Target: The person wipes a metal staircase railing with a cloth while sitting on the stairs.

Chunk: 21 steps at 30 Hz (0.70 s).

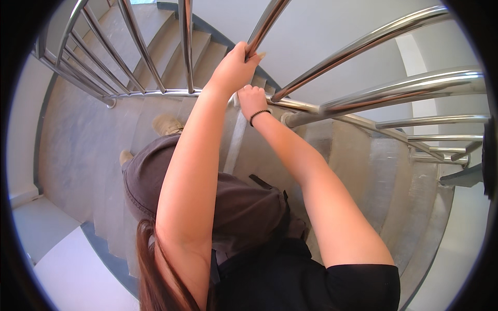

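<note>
My left hand [236, 72] is wrapped around a polished metal baluster [268, 23] of a stair railing, its thumb lying across the near side. Lower down, my right hand [253, 100], with a dark beaded bracelet [260, 116] at the wrist, is curled at the railing's bottom rail [297, 104]. It covers the spot where that baluster would meet the rail, so the exact grip is partly hidden. A white strip [235, 142] runs along the step below this hand.
Concrete steps [350, 155] curve around beneath me, and a further flight [202, 46] lies beyond the railing. More balusters [134, 39] stand to the left. A thick metal post [393, 99] and a slanting bar [350, 50] rise on the right. My beige shoes [168, 124] are on the stairs.
</note>
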Tool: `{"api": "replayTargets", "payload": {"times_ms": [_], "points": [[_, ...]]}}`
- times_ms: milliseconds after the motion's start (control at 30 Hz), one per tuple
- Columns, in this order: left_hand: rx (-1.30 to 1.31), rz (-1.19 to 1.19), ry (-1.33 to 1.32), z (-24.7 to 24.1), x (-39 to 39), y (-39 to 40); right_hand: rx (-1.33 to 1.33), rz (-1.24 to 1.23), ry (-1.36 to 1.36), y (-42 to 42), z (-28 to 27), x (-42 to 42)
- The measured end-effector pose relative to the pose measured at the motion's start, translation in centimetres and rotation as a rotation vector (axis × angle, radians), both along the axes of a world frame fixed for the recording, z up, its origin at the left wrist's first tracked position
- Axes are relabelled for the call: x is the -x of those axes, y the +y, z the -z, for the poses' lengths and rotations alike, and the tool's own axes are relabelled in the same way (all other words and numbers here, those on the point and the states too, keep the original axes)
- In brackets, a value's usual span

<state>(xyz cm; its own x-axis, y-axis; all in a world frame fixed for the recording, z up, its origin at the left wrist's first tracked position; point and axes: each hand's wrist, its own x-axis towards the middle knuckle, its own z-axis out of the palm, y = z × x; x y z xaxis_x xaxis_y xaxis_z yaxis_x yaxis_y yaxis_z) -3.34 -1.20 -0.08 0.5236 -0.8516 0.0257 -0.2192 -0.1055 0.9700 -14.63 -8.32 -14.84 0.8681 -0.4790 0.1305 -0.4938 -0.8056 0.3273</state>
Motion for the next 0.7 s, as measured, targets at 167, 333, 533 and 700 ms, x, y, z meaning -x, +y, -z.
{"api": "replayTargets", "payload": {"times_ms": [167, 333, 533, 700], "points": [[0.030, 0.017, 0.036, 0.5, -0.5, 0.6, 0.008, -0.069, 0.390, -0.7, -5.6, 1.8], [0.055, 0.074, 0.069, 0.6, -0.9, 0.8, -0.332, 0.288, 0.514, -0.7, -6.0, -1.9], [-0.026, 0.073, 0.082, -0.2, -0.2, 1.1, -0.682, 0.379, 0.546, -0.9, -5.3, -5.9], [0.060, 0.054, 0.051, 1.6, -1.4, 1.2, -0.563, 0.313, 0.265, 0.6, -3.5, -6.0]]}}
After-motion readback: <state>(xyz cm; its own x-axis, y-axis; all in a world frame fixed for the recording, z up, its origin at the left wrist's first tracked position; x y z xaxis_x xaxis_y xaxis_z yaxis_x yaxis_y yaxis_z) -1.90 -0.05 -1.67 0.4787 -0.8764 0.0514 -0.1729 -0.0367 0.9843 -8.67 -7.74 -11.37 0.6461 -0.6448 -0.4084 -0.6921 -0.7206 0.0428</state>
